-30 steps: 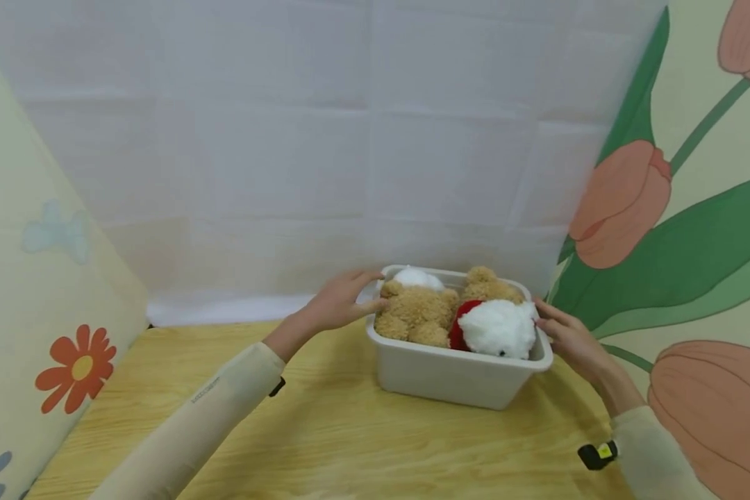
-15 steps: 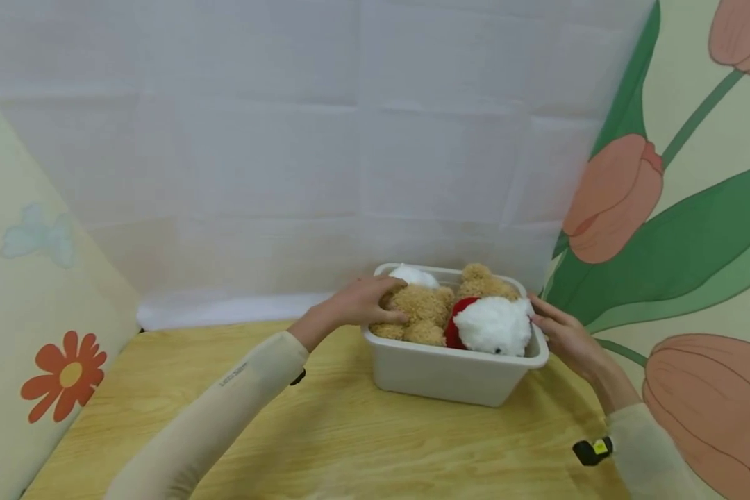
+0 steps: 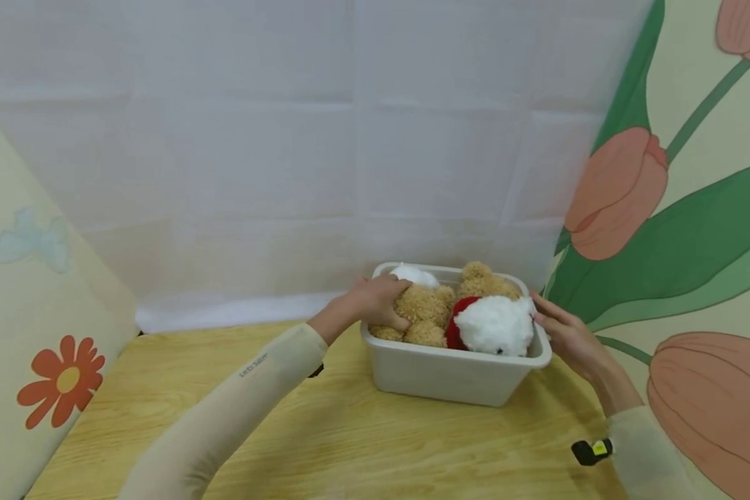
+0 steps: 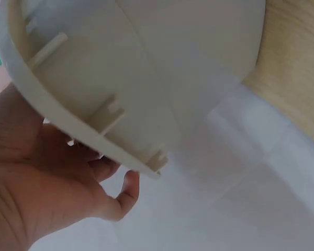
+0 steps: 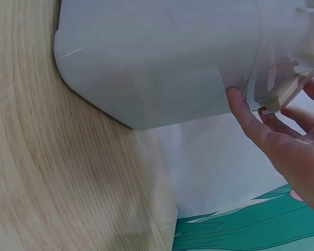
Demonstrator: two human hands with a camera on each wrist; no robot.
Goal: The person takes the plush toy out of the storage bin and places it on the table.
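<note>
Fingers of the left hand (image 3: 375, 302) are curling over the tan plush bear (image 3: 421, 312) lying under them in the white bin (image 3: 450, 378); right hand (image 3: 565, 337) is resting nearly straight-fingered against the bin's rim. Bear is likely soft, light, compressible: best gripped around its body.

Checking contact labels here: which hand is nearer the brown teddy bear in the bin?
Left. The left hand rests on the brown teddy bear, fingers curled over it. The right hand is at the opposite rim of the bin, beside the white plush.
</note>
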